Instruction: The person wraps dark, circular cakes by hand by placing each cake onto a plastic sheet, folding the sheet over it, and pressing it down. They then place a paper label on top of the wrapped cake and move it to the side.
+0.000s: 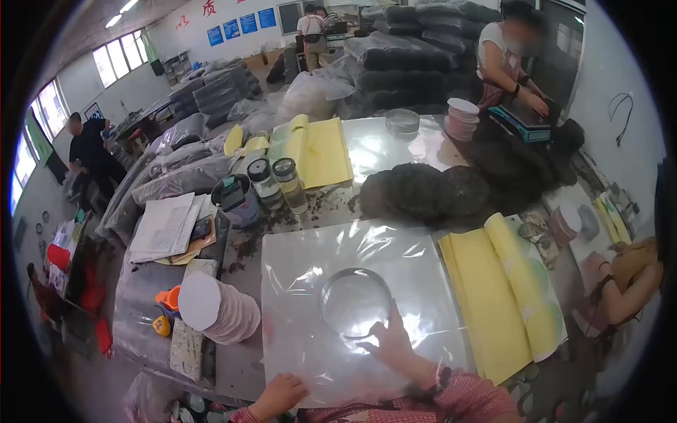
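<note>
A round, clear ring with a thin dark rim (367, 272) is laid on a stack of glossy transparent plastic sheets (296, 282) at the front of the worktable. The rim is touched on its right side by the extended fingers of the right hand (396, 345); whether it is gripped cannot be told. The left hand (282, 396) is placed, fingers bent, at the near left edge of the sheets; the two hands are held well apart.

To the right of the sheets, yellow paper (483, 303) is laid, partly rolled. To the left, a stack of white round discs (222, 307) is seen, with an orange tape dispenser (169, 297) and a yellow tape measure (161, 326) beside it. Beyond the sheets, two lidded clear jars (278, 187) are stood next to a dark-rimmed bucket (236, 201), and a heap of dark fibrous material (423, 194) is piled. At the far right, a flat box with a teal side (525, 127) is touched by a co-worker (504, 63).
</note>
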### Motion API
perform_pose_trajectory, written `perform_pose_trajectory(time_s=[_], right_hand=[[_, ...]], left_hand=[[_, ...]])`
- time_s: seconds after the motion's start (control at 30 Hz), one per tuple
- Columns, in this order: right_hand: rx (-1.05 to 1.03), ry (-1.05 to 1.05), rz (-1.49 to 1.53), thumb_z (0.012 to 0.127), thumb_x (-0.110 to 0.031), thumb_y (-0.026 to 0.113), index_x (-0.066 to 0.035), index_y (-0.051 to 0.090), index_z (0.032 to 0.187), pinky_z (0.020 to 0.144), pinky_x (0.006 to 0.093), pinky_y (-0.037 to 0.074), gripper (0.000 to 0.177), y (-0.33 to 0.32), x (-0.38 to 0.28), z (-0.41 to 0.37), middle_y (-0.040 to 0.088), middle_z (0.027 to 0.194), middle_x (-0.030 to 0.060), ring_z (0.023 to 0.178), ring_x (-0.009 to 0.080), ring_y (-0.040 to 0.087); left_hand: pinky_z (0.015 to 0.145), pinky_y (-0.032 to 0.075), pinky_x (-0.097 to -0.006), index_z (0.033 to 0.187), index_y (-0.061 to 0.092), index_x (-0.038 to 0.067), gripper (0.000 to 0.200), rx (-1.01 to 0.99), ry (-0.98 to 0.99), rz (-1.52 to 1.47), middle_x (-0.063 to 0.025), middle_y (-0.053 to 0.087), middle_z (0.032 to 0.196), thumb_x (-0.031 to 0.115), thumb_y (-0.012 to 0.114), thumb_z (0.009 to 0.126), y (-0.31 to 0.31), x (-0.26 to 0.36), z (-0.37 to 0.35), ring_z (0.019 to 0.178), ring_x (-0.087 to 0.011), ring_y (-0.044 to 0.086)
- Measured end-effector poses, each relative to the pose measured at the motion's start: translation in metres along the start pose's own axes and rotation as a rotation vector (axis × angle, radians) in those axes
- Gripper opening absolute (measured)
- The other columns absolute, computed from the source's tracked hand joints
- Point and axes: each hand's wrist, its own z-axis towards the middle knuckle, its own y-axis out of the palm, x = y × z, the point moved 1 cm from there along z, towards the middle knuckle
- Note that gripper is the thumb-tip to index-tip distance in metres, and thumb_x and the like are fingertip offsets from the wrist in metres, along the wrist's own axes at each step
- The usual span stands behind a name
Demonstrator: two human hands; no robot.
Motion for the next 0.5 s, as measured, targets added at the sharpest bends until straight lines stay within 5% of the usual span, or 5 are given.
perform_pose_trajectory(time_s=[0.2,0.27,0.3,0.43,0.5], right_hand=[[-0.420,-0.083,-0.052,0.085,-0.027,0.077,-0.005,0.070,0.113,0.105,0.0517,0.045,0.036,-0.020,0.006,-0.109,0.055,0.135,0.0310,0.129,0.0467,0.050],[-0.786,-0.061,0.573,0.091,-0.034,0.072,-0.011,0.039,0.155,0.120,0.0478,0.028,0.076,-0.028,0.035,-0.205,0.032,0.162,0.0156,0.137,0.0478,0.044],[-0.738,0.359,0.881,0.091,-0.020,0.072,-0.007,0.056,0.140,0.118,0.0474,0.030,0.054,-0.060,0.010,-0.198,0.036,0.159,0.0192,0.136,0.0433,0.046],[-0.390,-0.283,-0.001,0.084,-0.017,0.074,-0.009,0.071,0.113,0.072,0.0358,0.058,0.030,-0.135,0.018,-0.014,0.071,0.090,0.0057,0.081,0.0254,0.071],[0.039,-0.224,-0.079,0.085,-0.017,0.070,-0.005,0.065,0.123,0.084,0.0424,0.055,0.040,-0.145,0.049,0.100,0.069,0.113,0.0148,0.100,0.0330,0.067]], left_hand=[[0.096,0.049,-0.0434,0.116,0.067,-0.002,0.032,1.108,-0.544,0.668,-0.0186,0.063,0.131,0.010,0.066,0.087,-0.161,0.003,-0.014,0.123,-0.0312,0.060],[0.095,0.050,-0.0437,0.118,0.066,-0.004,0.034,1.037,-0.600,0.671,-0.0197,0.063,0.131,0.009,0.066,0.086,-0.134,-0.051,-0.031,0.123,-0.0320,0.061],[0.094,0.050,-0.0441,0.119,0.065,-0.005,0.035,0.972,-0.648,0.684,-0.0207,0.063,0.132,0.007,0.066,0.086,-0.126,-0.070,-0.031,0.124,-0.0327,0.061],[0.086,0.054,-0.0415,0.114,0.068,-0.003,0.031,0.984,-0.596,0.763,-0.0178,0.070,0.119,0.006,0.067,0.085,-0.127,-0.061,-0.031,0.111,-0.0316,0.069],[0.077,0.056,-0.0393,0.111,0.069,0.001,0.029,1.031,-0.513,0.667,-0.0143,0.075,0.104,0.005,0.069,0.083,-0.137,-0.053,-0.030,0.093,-0.0290,0.074]])
